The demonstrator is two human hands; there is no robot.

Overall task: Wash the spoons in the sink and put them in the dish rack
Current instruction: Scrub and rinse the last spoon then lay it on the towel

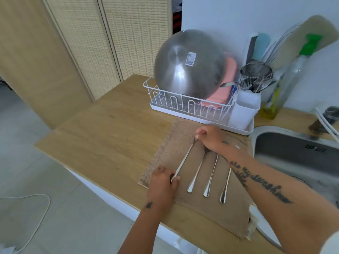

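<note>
Several long-handled steel spoons lie side by side on a brown towel (pixel 203 208) on the wooden counter. My left hand (pixel 162 186) pinches the handle end of the leftmost spoon (pixel 184 159), and my right hand (pixel 212 137) pinches its bowl end. Three other spoons (pixel 211 175) lie to the right with their bowls hidden under my right hand and forearm. The steel sink (pixel 293 153) is to the right of the towel. The white wire dish rack (pixel 192 105) stands behind the towel with a white cutlery cup (pixel 244 109).
A large steel bowl (pixel 189 63) and a pink item (pixel 220 96) lean in the rack. The cup holds several utensils and a strainer (pixel 255 70). An oil bottle (pixel 278 92) stands by the wall. The counter edge drops to the floor on the left.
</note>
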